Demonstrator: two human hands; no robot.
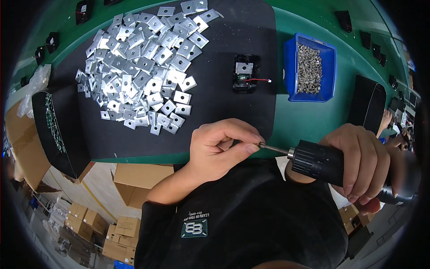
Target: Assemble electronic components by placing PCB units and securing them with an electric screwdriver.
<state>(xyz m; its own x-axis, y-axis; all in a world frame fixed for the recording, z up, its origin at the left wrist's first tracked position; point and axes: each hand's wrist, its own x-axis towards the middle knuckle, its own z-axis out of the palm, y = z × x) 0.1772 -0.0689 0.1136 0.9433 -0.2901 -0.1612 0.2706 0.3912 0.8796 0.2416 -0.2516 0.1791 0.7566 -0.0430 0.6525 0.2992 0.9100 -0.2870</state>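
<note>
My right hand [363,166] grips a black electric screwdriver [322,162], its bit [273,148] pointing left. My left hand [221,148] pinches the tip of that bit between thumb and forefinger; whether a screw sits there is hidden by the fingers. Both hands hover at the near edge of the black mat [224,103]. A small black part [245,74] with a square metal plate on top and a red wire lies on the mat beyond my left hand.
A large heap of square metal plates [143,62] covers the mat's far left. A blue bin of screws [310,67] stands on the green table at the right. A black tray [53,125] sits at the left, another black case [367,103] at the right. Cardboard boxes lie below.
</note>
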